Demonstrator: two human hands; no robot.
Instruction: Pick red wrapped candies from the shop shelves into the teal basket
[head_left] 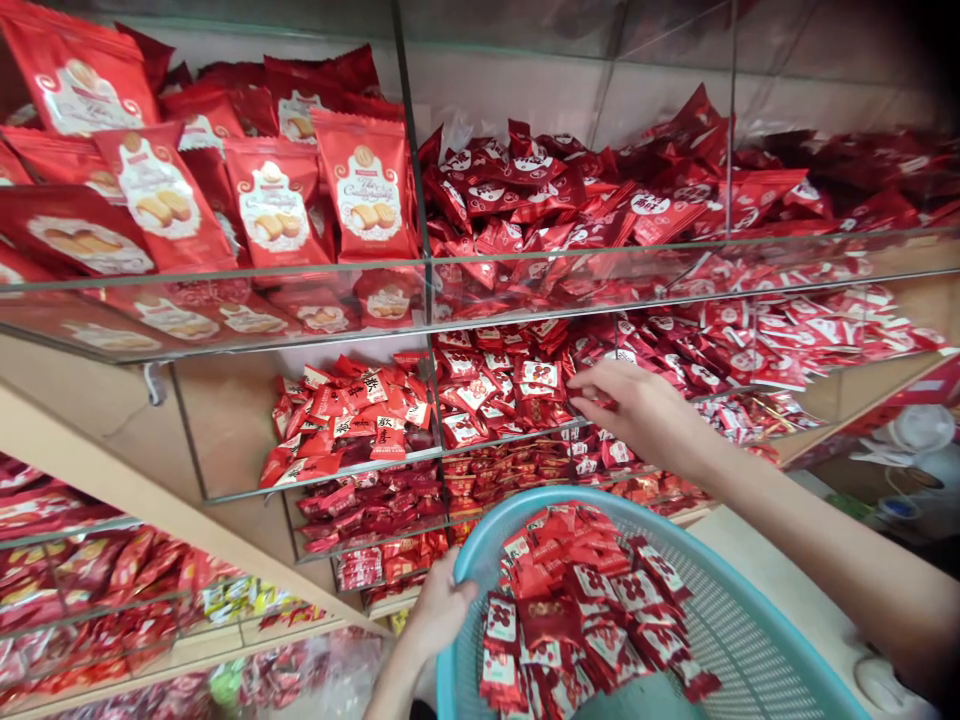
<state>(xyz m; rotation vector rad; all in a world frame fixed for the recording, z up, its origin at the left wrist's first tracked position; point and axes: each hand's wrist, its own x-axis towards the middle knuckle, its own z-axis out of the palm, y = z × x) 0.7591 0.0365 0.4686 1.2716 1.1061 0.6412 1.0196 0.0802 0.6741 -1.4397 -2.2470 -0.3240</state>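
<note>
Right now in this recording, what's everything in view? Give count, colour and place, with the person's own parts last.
basket: one, turquoise, lower centre
basket packets: many, red and dark red, inside it
biscuit-picture packets: many, red with white labels, upper left shelf
oval-label packets: many, dark red, upper shelf, centre to right
black-lettered packets: many, red, middle shelf
yellow packets: several, lower left
glass panels: several, clear, fronting shelves
hook: one, white, below the upper left shelf
blurred clutter: uncountable, partly white, right edge
left hand: one, bare, gripping the basket's rim
right hand: one, bare, at middle-shelf packets, contact unclear
</note>
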